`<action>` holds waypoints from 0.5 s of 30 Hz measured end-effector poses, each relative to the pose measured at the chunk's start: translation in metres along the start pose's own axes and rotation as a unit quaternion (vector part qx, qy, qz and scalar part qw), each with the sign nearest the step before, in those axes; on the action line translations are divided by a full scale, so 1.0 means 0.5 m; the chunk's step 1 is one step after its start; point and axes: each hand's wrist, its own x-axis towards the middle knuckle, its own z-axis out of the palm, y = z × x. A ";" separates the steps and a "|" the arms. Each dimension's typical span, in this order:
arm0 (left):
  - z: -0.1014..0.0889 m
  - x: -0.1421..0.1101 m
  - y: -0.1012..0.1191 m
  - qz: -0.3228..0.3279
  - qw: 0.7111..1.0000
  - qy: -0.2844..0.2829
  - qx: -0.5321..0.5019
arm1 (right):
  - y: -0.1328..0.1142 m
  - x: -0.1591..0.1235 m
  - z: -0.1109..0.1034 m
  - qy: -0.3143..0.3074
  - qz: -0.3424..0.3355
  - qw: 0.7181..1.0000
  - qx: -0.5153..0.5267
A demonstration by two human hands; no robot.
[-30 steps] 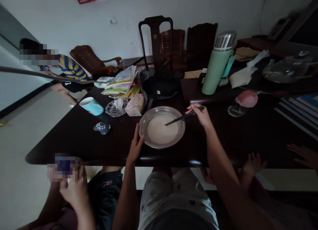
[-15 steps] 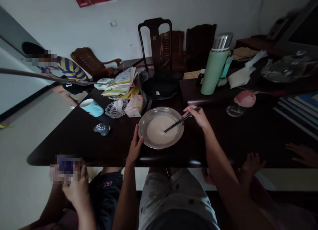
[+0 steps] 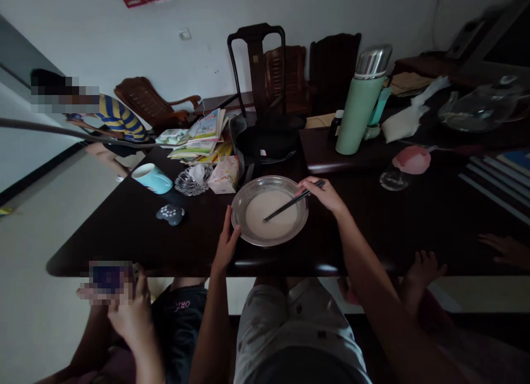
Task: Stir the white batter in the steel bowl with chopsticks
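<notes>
A round metal bowl (image 3: pixel 301 211) stands on the dark table, holding a pale, smooth batter (image 3: pixel 271 210). My left hand (image 3: pixel 226 240) grips the bowl's left rim, thumb at the near edge and fingers along the outer side. In my right hand (image 3: pixel 321 192), above the bowl's right rim, is a pair of dark chopsticks (image 3: pixel 285 207), held slantwise. Their tips dip into the batter left of its middle. How the fingers of my right hand wrap the chopsticks is partly hidden.
Left of the bowl are a tissue box (image 3: pixel 224 175), a glass dish (image 3: pixel 192 180), a blue mug (image 3: pixel 152 178) and a grey game controller (image 3: pixel 170 214). A green thermos (image 3: pixel 359 113) and a glass teapot (image 3: pixel 476 113) stand right. Another person's hand (image 3: pixel 424 271) rests on the table edge.
My right hand has moved left and the chopstick tips have swept left and toward me through the batter. My left hand keeps its place on the bowl.
</notes>
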 end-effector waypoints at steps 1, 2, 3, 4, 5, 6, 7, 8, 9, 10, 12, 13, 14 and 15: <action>0.000 0.000 0.000 0.000 1.000 -0.002 0.001 | 0.001 0.001 0.002 -0.001 -0.002 1.000 -0.004; 0.000 0.000 0.000 -0.001 1.000 -0.002 0.002 | 0.002 0.001 0.002 0.015 -0.003 1.000 -0.011; 0.000 0.000 -0.001 -0.001 1.000 -0.003 0.001 | 0.004 0.001 -0.002 0.043 -0.004 0.999 -0.018; 0.001 0.000 -0.001 0.000 1.000 -0.004 0.000 | 0.005 0.001 -0.008 0.077 -0.005 0.997 -0.024; 0.001 0.000 -0.002 0.000 1.000 -0.005 -0.001 | 0.007 0.001 -0.015 0.107 -0.005 0.994 -0.028; 0.001 0.000 -0.003 0.001 1.000 -0.005 -0.002 | 0.007 0.001 -0.020 0.125 -0.006 0.992 -0.027; 0.001 0.000 -0.003 0.003 1.000 -0.006 -0.002 | 0.007 0.000 -0.023 0.128 -0.007 0.991 -0.025; 0.001 0.000 -0.003 0.004 1.000 -0.006 -0.001 | 0.007 0.000 -0.022 0.118 -0.006 0.993 -0.022; 0.001 0.000 -0.003 0.006 1.000 -0.006 0.000 | 0.005 0.000 -0.017 0.096 -0.003 0.995 -0.021; 0.001 0.000 -0.003 0.006 1.000 -0.006 0.000 | 0.004 0.000 -0.011 0.068 0.000 0.997 -0.023; 0.001 0.000 -0.002 0.005 1.000 -0.006 0.001 | 0.000 0.000 0.001 0.024 0.001 0.999 -0.027; 0.001 0.000 -0.002 0.003 1.000 -0.006 0.001 | 0.000 0.000 0.003 0.019 -0.001 0.999 -0.030; 0.001 0.000 -0.001 0.002 1.000 -0.005 0.001 | 0.000 0.001 0.002 0.029 -0.003 0.999 -0.033; 0.001 0.000 -0.001 0.001 1.000 -0.004 0.001 | 0.000 0.001 -0.002 0.051 -0.004 0.998 -0.036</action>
